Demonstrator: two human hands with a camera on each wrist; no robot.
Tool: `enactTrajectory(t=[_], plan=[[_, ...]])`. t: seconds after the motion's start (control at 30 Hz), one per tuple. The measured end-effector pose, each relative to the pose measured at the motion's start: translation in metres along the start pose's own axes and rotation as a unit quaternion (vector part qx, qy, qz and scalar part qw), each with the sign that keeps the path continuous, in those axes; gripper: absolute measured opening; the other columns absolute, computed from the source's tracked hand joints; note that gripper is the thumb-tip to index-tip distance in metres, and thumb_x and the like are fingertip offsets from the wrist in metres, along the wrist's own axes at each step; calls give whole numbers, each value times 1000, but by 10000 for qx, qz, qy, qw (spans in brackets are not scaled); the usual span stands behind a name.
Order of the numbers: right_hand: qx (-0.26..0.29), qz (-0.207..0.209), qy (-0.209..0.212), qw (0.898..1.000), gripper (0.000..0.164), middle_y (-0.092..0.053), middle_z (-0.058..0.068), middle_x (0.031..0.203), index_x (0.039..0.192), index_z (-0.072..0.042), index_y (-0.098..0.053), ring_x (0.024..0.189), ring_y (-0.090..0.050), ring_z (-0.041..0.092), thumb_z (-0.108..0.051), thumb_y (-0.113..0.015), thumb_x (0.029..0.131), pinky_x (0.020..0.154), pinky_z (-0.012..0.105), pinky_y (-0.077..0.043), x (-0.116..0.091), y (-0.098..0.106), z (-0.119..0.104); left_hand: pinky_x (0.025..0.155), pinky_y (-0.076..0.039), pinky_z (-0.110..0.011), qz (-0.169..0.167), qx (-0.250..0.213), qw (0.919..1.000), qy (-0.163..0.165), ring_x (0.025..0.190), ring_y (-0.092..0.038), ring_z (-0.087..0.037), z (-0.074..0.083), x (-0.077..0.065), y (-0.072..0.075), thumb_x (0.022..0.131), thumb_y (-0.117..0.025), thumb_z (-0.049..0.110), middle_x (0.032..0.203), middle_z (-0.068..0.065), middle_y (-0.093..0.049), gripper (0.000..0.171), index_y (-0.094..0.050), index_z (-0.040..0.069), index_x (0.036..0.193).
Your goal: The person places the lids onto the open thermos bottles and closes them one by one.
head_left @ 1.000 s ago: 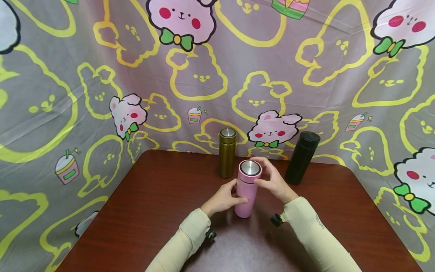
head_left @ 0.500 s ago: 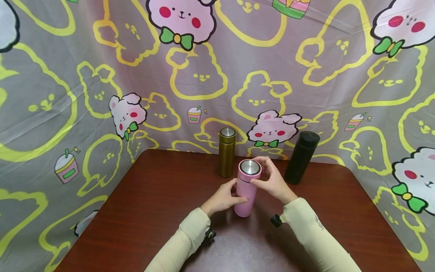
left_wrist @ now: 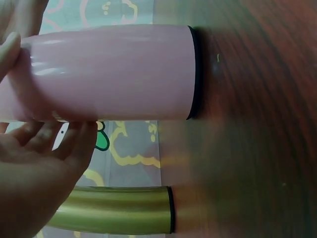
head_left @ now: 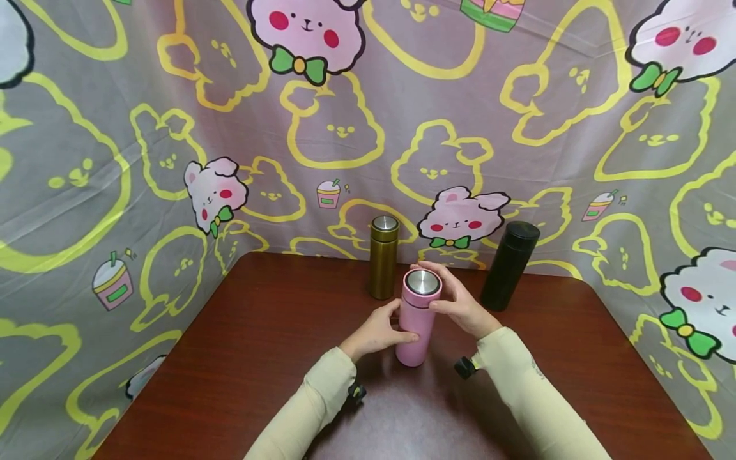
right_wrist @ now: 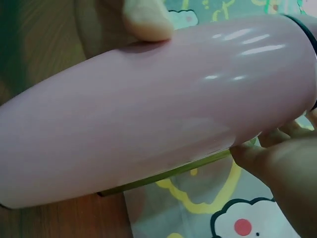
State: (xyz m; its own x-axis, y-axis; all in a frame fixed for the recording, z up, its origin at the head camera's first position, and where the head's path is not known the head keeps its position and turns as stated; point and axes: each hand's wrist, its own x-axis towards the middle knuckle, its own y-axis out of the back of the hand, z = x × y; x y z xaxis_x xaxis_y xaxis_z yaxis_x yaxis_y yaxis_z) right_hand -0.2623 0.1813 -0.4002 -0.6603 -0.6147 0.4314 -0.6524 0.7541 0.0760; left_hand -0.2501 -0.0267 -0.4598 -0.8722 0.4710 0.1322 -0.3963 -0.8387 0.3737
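Note:
A pink thermos flask (head_left: 414, 332) stands upright near the middle of the table, its dark-ringed base low at the tabletop. Its round lid has a steel disc (head_left: 423, 282) on top. My left hand (head_left: 374, 331) grips the flask's body, thumb across the front and the fingers behind. Higher up, my right hand (head_left: 462, 305) holds the pink lid between thumb and fingers, from the right and back. In the left wrist view the flask's body (left_wrist: 119, 74) lies across the frame. The right wrist view has the left thumb (right_wrist: 148, 22) pressed on the pink side.
Behind the flask, slightly left, stands a gold thermos (head_left: 383, 262) with a steel-topped lid. A black thermos (head_left: 508, 268) is at the back right, beyond my right hand. The brown wooden table (head_left: 259, 332) ends at a patterned cloth (head_left: 339, 76) hung around it.
My right hand's fingers have shifted round the lid, reaching further left behind it, and the wrist has turned slightly. The left hand and the flask have stayed in place.

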Motion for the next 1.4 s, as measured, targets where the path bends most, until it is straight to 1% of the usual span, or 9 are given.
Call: enactTrajectory(t=[0.1,0.23,0.33,0.43,0.67,0.97,1.23,1.3,1.4], plan=[[509,-371,75,9980,69,-35,16,144,146,2,-21,128,-39,25,-5,-54,85,102,39,-36,4,4,2,85,-48,-28,-220,-190,9996,65,106,-55,-14,-1,2,1,77,-79,16,117,1,-59,63,-49,12,132],[1040,-746,123,9917,68,-32,20,146,147,3,-18,131,-36,28,-1,-47,85,104,43,-33,7,8,5,87,-47,-29,-447,-378,9982,130,108,-54,-14,-3,3,2,78,-78,14,121,1,-57,66,-46,12,136],[1212,-857,124,9888,66,-31,22,147,147,3,-19,132,-35,30,1,-43,85,106,45,-30,8,9,6,88,-47,-28,-474,-327,9982,135,108,-54,-13,-4,3,3,78,-78,15,119,1,-58,64,-48,12,134],[1193,-821,80,9894,64,-37,19,145,146,3,-23,131,-38,29,3,-41,84,105,45,-30,8,10,7,87,-46,-28,-472,-192,9987,91,107,-54,-12,-5,3,4,77,-79,17,117,1,-59,62,-49,11,131],[958,-625,-25,9934,58,-48,10,136,142,2,-32,124,-44,26,1,-46,85,100,43,-37,7,12,5,87,-46,-29,-443,-63,9990,-65,104,-56,-12,-5,4,3,76,-80,15,114,0,-61,59,-51,8,127],[305,-219,78,9993,57,-54,7,126,137,1,-37,113,-52,21,-2,-60,86,94,36,-44,3,9,3,87,-45,-26,-422,17,9991,44,105,-55,-9,-4,3,1,78,-79,14,114,1,-61,58,-51,11,129],[-250,272,-86,9993,57,-57,5,123,135,2,-39,109,-55,20,-2,-64,84,90,34,-47,1,3,-2,88,-46,-26,-438,-57,9990,-44,105,-56,-10,26,-11,8,78,-77,9,115,-3,-61,56,-51,4,127],[-439,406,-152,9981,58,-57,5,122,135,3,-39,108,-55,20,-3,-65,84,89,34,-47,0,2,-4,88,-46,-27,-401,-75,9991,-85,106,-56,-12,23,-10,7,78,-77,9,115,-4,-61,56,-51,4,128],[-764,642,-291,9946,59,-57,6,121,135,2,-39,107,-56,21,-5,-67,83,87,34,-48,-1,-1,-6,88,-45,-27,-312,-50,9994,-137,107,-55,-12,11,-6,4,78,-78,9,115,-3,-61,57,-51,5,128]])
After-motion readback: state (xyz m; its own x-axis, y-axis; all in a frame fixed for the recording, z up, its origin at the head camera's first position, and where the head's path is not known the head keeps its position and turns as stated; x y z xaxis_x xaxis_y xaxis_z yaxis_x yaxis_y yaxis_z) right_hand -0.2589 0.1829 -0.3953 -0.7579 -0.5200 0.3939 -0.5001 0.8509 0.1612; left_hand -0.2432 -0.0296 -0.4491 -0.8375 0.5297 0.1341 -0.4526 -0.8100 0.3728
